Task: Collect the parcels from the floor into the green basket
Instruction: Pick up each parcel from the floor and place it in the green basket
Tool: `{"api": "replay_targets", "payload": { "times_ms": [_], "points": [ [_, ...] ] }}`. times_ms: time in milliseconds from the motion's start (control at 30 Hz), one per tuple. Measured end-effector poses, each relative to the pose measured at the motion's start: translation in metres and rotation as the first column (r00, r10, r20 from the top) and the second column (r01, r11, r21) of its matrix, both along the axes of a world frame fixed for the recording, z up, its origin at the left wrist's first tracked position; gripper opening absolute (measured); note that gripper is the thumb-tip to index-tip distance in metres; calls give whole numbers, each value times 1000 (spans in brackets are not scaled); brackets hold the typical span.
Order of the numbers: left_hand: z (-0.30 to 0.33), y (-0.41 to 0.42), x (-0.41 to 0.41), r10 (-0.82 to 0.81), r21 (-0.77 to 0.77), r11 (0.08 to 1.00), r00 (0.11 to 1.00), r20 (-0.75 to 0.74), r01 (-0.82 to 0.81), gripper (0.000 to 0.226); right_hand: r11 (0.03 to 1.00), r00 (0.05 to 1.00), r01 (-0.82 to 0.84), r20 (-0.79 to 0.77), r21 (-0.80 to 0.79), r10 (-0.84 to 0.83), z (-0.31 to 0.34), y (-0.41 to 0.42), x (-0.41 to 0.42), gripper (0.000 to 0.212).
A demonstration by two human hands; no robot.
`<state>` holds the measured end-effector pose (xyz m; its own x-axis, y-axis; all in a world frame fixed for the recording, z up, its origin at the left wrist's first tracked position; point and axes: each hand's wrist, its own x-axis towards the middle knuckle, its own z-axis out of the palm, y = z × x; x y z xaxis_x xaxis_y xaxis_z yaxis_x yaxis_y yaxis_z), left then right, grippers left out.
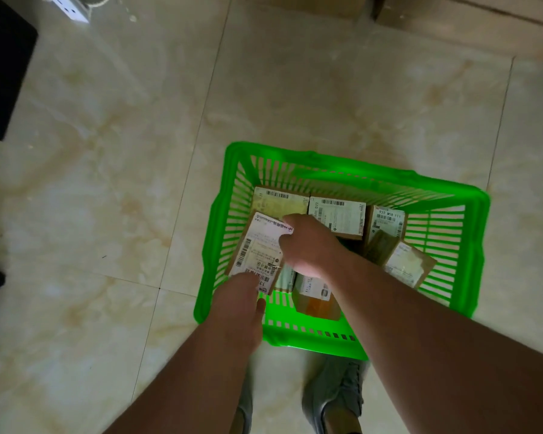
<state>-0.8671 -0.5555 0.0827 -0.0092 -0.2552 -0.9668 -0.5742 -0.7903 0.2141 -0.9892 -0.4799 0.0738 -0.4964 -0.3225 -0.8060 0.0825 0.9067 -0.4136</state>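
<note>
The green basket [470, 242] stands on the tiled floor in front of my feet and holds several cardboard parcels with white labels. Both my hands grip one labelled parcel [257, 249] at the basket's left side, tilted against the left wall. My left hand [242, 305] holds its near corner. My right hand [308, 245] clasps its far right edge. More parcels lie along the far wall [337, 214], at the right [409, 264] and under my right wrist [317, 296].
Pale marble-pattern floor tiles [107, 183] surround the basket. A dark object [3, 73] sits at the far left, a white power strip [69, 6] at the top left, and cardboard boxes [452, 20] along the top right. My grey shoes [336, 399] stand just behind the basket.
</note>
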Motion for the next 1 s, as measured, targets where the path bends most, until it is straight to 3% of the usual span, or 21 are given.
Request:
{"api": "replay_targets", "payload": {
  "times_ms": [67, 200, 433, 567, 633, 767, 900, 1000],
  "points": [
    [15, -2, -6, -40, -57, 998, 999, -21, 38, 26, 994, 994, 105, -15, -38, -106, 9, 9, -4, 52],
    [41, -11, -33, -387, -222, 909, 912, -137, 353, 44, 939, 935, 339, -89, -63, -343, 24, 24, -7, 47],
    [22, -34, -88, -745, -319, 634, 667, -7, 704, 41, 845, 846, 533, -12, 33, -533, 18, 29, 5, 41],
    [0, -41, -104, -807, -315, 544, 588, 57, 778, 32, 864, 862, 500, 70, 52, -503, 0, 24, -2, 24],
    [-10, -44, -108, -823, -318, 518, 564, 67, 794, 32, 827, 824, 557, 76, 80, -562, -8, 24, -7, 24],
    [-23, -44, -110, -822, -323, 522, 566, 54, 789, 28, 782, 776, 613, 102, 110, -622, -17, 21, -18, 11],
    [-19, -39, -100, -800, -414, 491, 585, 133, 766, 33, 830, 822, 555, 119, 53, -557, -16, 25, -21, 41],
    [-8, -19, -69, -781, -469, 513, 618, 92, 719, 46, 738, 742, 670, 73, -76, -666, -3, 50, -13, 35]
  ]
}}
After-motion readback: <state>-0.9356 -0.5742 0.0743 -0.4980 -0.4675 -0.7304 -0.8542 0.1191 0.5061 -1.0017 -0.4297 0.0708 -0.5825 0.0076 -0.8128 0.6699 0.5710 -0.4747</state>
